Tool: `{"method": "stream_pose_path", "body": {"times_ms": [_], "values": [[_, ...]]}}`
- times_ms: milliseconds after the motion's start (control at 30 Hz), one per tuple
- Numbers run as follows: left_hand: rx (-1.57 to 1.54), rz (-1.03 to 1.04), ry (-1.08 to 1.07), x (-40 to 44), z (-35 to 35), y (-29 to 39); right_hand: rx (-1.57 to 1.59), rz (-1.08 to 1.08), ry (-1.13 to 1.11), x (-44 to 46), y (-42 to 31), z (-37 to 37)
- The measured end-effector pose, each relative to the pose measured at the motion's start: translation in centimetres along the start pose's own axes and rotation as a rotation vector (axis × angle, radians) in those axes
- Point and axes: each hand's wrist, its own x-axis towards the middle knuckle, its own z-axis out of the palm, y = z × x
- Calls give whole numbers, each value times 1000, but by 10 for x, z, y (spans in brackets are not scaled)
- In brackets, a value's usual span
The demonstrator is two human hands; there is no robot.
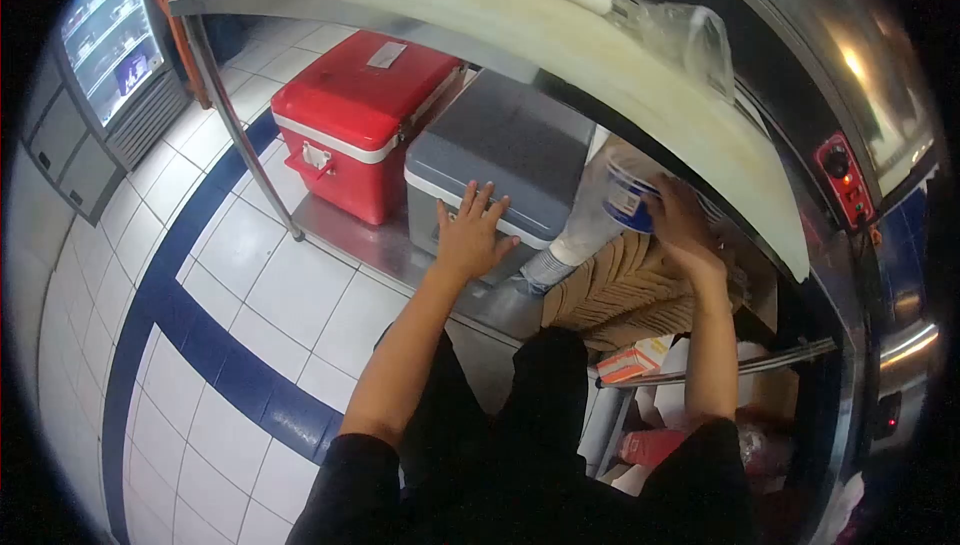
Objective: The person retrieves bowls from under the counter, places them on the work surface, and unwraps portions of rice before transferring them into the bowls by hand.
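My left hand (472, 237) has its fingers spread against the front edge of a grey cooler (510, 130) with a white band under its lid. Farther right, my right hand (686, 225) is closed on the side of a blue and white tub (628, 203), under the tabletop. Part of the tub is hidden by my fingers. Clear plastic wrapping (590, 215) runs beside the tub down to a sleeve of stacked cups (547, 271), close to the cooler's right side. Stacked brown cardboard pieces (625, 290) lie just below my right hand.
A red cooler (365, 115) stands left of the grey one on the steel lower shelf (345, 237). Above hangs the tabletop with a long white board (600, 55). A table leg (235, 120) is at left. An orange and white box (637, 358) sits near my right forearm.
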Motion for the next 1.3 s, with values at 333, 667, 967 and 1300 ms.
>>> {"method": "stream_pose_path", "body": {"times_ms": [333, 667, 967, 1300], "values": [[101, -131, -72, 10, -15, 36, -501, -332, 455, 5, -6, -19], [254, -58, -113, 98, 86, 98, 298, -424, 441, -121, -89, -81], [414, 165, -39, 163, 252, 59, 567, -6, 188, -231, -117, 14], [238, 348, -192, 212, 3, 63, 790, 582, 104, -302, -89, 38]]}}
